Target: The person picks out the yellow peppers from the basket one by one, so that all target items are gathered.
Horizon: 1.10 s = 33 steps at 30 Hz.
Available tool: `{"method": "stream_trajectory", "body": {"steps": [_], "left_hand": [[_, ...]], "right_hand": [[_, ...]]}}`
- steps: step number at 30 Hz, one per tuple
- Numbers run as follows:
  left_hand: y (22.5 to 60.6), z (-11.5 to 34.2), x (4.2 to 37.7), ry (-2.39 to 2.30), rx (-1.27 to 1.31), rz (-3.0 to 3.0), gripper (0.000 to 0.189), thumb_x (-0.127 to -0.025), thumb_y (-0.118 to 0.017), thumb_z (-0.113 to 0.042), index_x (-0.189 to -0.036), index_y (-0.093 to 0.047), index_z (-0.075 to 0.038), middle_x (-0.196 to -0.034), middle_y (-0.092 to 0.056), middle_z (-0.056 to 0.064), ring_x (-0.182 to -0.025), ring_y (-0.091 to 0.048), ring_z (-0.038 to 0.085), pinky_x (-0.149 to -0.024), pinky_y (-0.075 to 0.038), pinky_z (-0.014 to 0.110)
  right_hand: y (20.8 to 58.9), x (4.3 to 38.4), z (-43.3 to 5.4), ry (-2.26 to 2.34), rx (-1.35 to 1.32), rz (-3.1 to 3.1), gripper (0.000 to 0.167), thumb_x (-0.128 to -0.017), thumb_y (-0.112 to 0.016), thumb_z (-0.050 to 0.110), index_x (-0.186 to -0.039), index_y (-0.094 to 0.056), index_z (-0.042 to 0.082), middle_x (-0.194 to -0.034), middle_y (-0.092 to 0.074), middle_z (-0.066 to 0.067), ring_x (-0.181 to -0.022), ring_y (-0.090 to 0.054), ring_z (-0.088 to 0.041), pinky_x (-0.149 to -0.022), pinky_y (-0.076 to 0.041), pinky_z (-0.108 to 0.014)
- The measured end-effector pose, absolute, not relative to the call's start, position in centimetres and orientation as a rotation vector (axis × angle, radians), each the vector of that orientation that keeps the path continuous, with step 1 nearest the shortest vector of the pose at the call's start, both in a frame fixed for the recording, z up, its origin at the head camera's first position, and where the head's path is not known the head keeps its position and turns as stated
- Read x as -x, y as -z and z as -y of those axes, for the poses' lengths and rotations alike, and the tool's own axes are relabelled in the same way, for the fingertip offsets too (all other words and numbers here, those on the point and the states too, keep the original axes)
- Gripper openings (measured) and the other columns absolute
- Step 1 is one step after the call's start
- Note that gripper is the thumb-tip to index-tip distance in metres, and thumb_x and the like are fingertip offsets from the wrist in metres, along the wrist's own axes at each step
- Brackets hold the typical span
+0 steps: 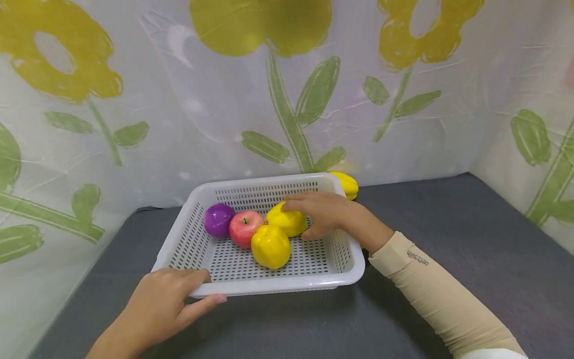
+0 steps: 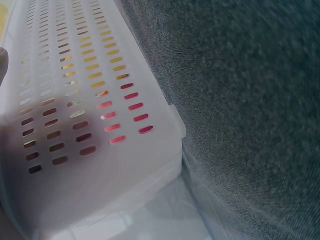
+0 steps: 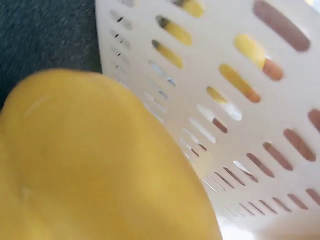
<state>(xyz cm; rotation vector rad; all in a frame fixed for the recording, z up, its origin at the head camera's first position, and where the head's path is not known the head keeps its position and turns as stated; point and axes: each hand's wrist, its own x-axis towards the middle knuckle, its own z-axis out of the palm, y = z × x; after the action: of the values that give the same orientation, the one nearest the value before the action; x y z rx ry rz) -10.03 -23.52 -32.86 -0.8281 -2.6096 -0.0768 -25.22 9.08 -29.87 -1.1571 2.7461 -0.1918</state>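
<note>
A white slotted plastic basket [image 1: 278, 284] stands tilted toward the near side on the dark table. My left hand [image 1: 157, 304] grips its near left corner, thumb outside the rim and fingers over it. Inside lie a purple round fruit [image 1: 219, 220], a red apple [image 1: 246, 228] and two yellow bell peppers, one nearer [image 1: 271, 247] and one behind [image 1: 291, 222]. My right hand [image 1: 323, 212] reaches in over the right rim, fingers fairly straight above the rear pepper, thumb at its right end. Through the slots, the left wrist view shows red and yellow patches [image 2: 118, 67].
Another yellow bell pepper [image 1: 347, 185] sits outside the basket at its far right corner; it looms large in the right wrist view [image 3: 100, 160]. A dark grey cloth [image 1: 448, 249] covers the table. A flower-printed sheet [image 1: 215, 114] hangs behind.
</note>
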Motion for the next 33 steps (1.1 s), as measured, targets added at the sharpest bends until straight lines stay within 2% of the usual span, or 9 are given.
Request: {"method": "stream_trajectory", "body": {"steps": [2,4,7,10,16,22,26,33], "left_hand": [[32.83,23.48,10.05,0.072,0.827,2.615,0.036,-0.086,-0.067,-0.065,-0.081,-0.055,-0.031,-0.068,-0.049,-0.022,-0.054,-0.038,0.0,-0.049,-0.031,0.023],[32.86,23.48,10.08,0.074,0.833,2.605,0.036,-0.086,-0.067,-0.065,-0.081,-0.055,-0.031,-0.067,-0.048,-0.022,-0.054,-0.037,0.0,-0.049,-0.031,0.023],[32.99,23.54,10.13,0.076,0.849,2.569,0.037,-0.086,-0.067,-0.065,-0.08,-0.053,-0.03,-0.067,-0.047,-0.022,-0.054,-0.036,0.0,-0.049,-0.029,0.023],[33.07,23.62,10.15,0.074,0.855,2.548,0.038,-0.087,-0.065,-0.066,-0.08,-0.052,-0.031,-0.067,-0.047,-0.022,-0.054,-0.036,0.0,-0.049,-0.028,0.023],[33.13,23.55,10.29,0.096,0.887,2.507,0.039,-0.088,-0.064,-0.066,-0.08,-0.051,-0.03,-0.066,-0.045,-0.022,-0.054,-0.035,0.0,-0.049,-0.028,0.023],[33.21,23.63,10.33,0.106,0.901,2.468,0.042,-0.09,-0.06,-0.067,-0.079,-0.048,-0.029,-0.065,-0.037,-0.022,-0.054,-0.033,-0.001,-0.05,-0.027,0.023],[33.18,23.65,10.31,0.112,0.905,2.459,0.041,-0.09,-0.059,-0.067,-0.079,-0.048,-0.029,-0.066,-0.038,-0.022,-0.055,-0.033,-0.001,-0.05,-0.027,0.023],[33.09,23.73,10.18,0.099,0.887,2.492,0.04,-0.088,-0.063,-0.067,-0.08,-0.051,-0.03,-0.067,-0.042,-0.023,-0.055,-0.034,-0.001,-0.049,-0.027,0.023]], "right_hand": [[29.89,25.23,-9.17,0.257,1.187,-2.762,0.055,-0.082,-0.082,0.028,-0.131,-0.058,0.02,-0.148,-0.048,-0.001,-0.129,-0.047,-0.021,-0.105,-0.039,-0.041],[29.9,25.18,-9.27,0.304,1.189,-2.773,0.047,-0.08,-0.083,0.028,-0.119,-0.059,0.02,-0.129,-0.059,0.001,-0.11,-0.054,-0.019,-0.093,-0.044,-0.037],[29.91,25.15,-9.39,0.324,1.181,-2.786,0.045,-0.078,-0.084,0.027,-0.114,-0.057,0.02,-0.106,-0.059,0.006,-0.09,-0.053,-0.017,-0.078,-0.043,-0.034],[29.93,25.12,-9.42,0.296,1.155,-2.794,0.05,-0.078,-0.084,0.029,-0.119,-0.056,0.02,-0.109,-0.059,0.007,-0.089,-0.053,-0.016,-0.077,-0.043,-0.034],[30.05,24.98,-9.54,0.207,1.123,-2.807,0.067,-0.077,-0.085,0.037,-0.134,-0.053,0.021,-0.121,-0.062,0.004,-0.097,-0.055,-0.017,-0.085,-0.045,-0.038],[29.99,24.86,-9.61,0.254,1.12,-2.816,0.061,-0.08,-0.08,0.033,-0.134,-0.056,0.021,-0.122,-0.061,0.002,-0.1,-0.055,-0.018,-0.087,-0.045,-0.039],[30.04,24.81,-9.64,0.299,1.086,-2.823,0.062,-0.082,-0.075,0.031,-0.139,-0.054,0.022,-0.126,-0.057,-0.001,-0.101,-0.055,-0.022,-0.087,-0.045,-0.041],[29.85,24.79,-9.69,0.41,1.105,-2.819,0.062,-0.083,-0.072,0.029,-0.14,-0.052,0.02,-0.122,-0.055,-0.001,-0.1,-0.052,-0.021,-0.086,-0.045,-0.039]]}}
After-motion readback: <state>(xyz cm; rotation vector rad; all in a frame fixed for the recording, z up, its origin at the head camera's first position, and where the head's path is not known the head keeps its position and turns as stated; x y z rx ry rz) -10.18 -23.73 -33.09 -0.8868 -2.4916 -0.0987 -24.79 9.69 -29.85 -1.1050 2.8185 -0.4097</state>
